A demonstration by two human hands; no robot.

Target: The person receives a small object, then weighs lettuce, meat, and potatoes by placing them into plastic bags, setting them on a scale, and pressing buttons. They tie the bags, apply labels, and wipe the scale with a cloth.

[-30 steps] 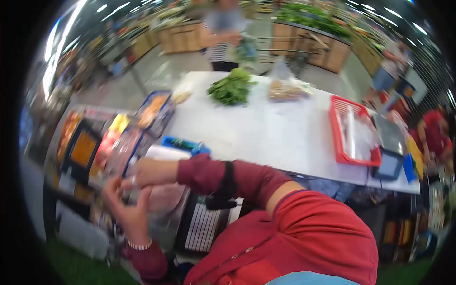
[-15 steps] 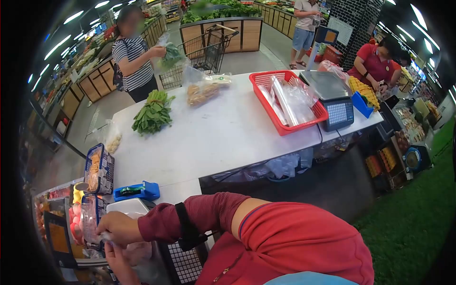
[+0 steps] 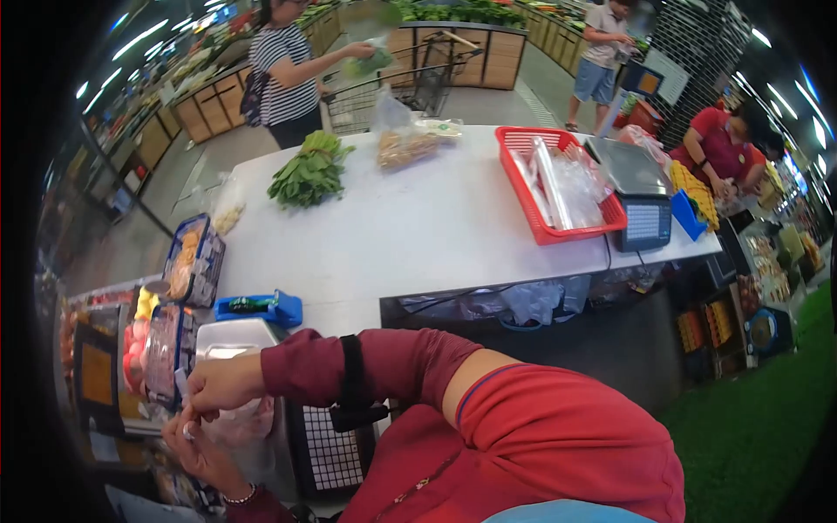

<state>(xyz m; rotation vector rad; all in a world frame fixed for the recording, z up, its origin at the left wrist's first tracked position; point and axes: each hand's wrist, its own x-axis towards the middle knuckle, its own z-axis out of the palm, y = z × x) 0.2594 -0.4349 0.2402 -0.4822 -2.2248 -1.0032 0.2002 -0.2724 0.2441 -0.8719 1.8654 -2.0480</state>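
A person in a red top worked at the near left corner of a white desk (image 3: 418, 235), both hands meeting over a clear plastic bag (image 3: 237, 429) resting on a weighing scale (image 3: 228, 338). The right hand (image 3: 220, 385) pinched the bag's top, its grip closed on the plastic; the left hand (image 3: 196, 449), below, closed on the same bag. Leafy greens (image 3: 309, 173) and a red basket (image 3: 558, 183) lay farther along the desk.

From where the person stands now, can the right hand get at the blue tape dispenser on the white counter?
Probably yes. The blue tape dispenser sits just above the right hand, with only the scale top between them. But both the right and left hand are busy pinching a plastic bag.
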